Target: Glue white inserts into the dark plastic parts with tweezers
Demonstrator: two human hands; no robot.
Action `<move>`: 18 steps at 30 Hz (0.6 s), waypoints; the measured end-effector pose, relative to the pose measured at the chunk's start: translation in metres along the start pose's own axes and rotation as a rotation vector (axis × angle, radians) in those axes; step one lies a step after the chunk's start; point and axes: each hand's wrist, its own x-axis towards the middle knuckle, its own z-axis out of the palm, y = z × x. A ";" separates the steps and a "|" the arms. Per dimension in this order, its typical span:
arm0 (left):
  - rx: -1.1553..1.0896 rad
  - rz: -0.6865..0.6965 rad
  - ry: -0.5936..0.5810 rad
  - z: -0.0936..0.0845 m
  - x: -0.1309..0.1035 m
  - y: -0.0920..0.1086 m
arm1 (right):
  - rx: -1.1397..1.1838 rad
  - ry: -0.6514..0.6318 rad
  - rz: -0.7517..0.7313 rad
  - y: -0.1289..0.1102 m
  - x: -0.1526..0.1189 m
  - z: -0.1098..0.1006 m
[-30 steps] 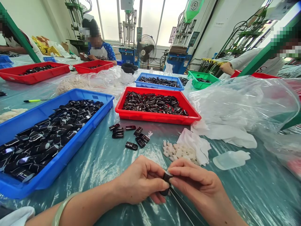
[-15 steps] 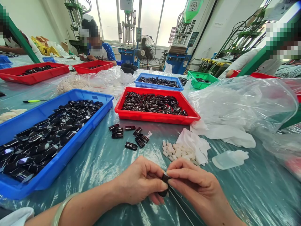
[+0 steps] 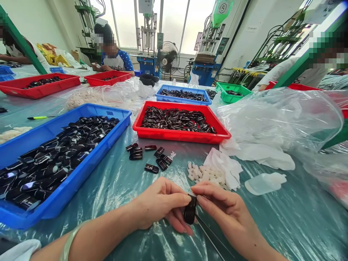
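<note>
A glossy black plastic piece (image 3: 190, 210), oblong with a rounded lower end, stands nearly upright between my hands. My left hand (image 3: 165, 204) is closed on it, thumb on its upper left and the other fingers behind. My right hand (image 3: 225, 210) pinches at its top edge, where a thin pale strip shows; I cannot tell whether that strip is separate. Two thin metal shafts, like tweezers (image 3: 210, 239), run from below my right fingers toward the lower right. Whether that hand holds them is hidden. Several similar black pieces (image 3: 151, 168) lie loose on the table beyond.
A blue tray (image 3: 108, 143) on the left and a red tray (image 3: 185, 136) ahead hold many black pieces. Whitish small parts (image 3: 208, 175), a white cloth (image 3: 224, 166), a translucent bottle (image 3: 263, 183) and plastic bags (image 3: 280, 116) lie right. A co-worker (image 3: 115, 59) sits across the table.
The black piece has turned so its broad glossy face shows. My left fingers have shifted lower behind it, and my right fingertips stay at its top edge.
</note>
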 end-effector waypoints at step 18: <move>1.053 0.426 1.505 -0.070 -0.040 0.050 | -0.196 0.021 0.010 0.016 -0.005 -0.006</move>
